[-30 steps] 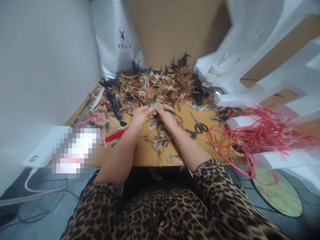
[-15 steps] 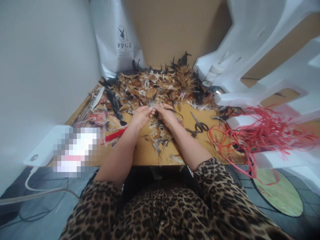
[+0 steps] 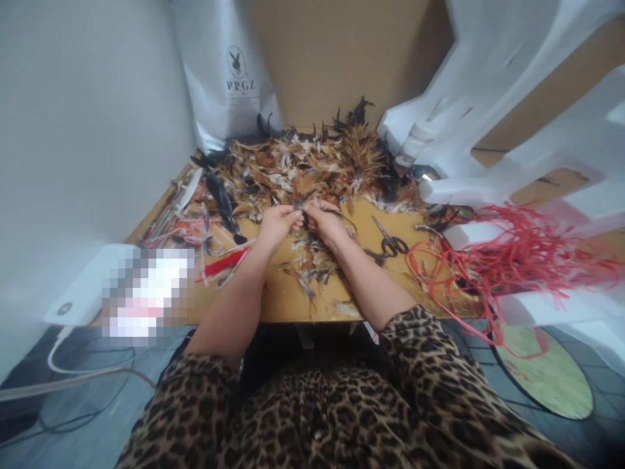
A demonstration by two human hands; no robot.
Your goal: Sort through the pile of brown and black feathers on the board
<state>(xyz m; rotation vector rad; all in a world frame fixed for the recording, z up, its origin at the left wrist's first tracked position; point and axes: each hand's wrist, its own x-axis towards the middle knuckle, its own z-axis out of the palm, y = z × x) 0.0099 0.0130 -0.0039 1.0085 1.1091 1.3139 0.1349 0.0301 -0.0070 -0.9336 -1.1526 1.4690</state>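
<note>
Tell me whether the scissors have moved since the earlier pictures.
No; judged against the front edge of the tabletop, the scissors lie where they lay.

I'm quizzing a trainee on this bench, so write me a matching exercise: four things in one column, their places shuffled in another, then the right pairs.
Things
1. scissors
2. silver bag
3. brown feather tuft
4. red strands

Places
A. held by the left hand and right hand
B. tangled at the right, partly hanging past the front edge of the table
C. lying between the right hand and the red strands
D. at the back left, behind the feather pile

Pairs: 1-C, 2-D, 3-A, 4-B
</note>
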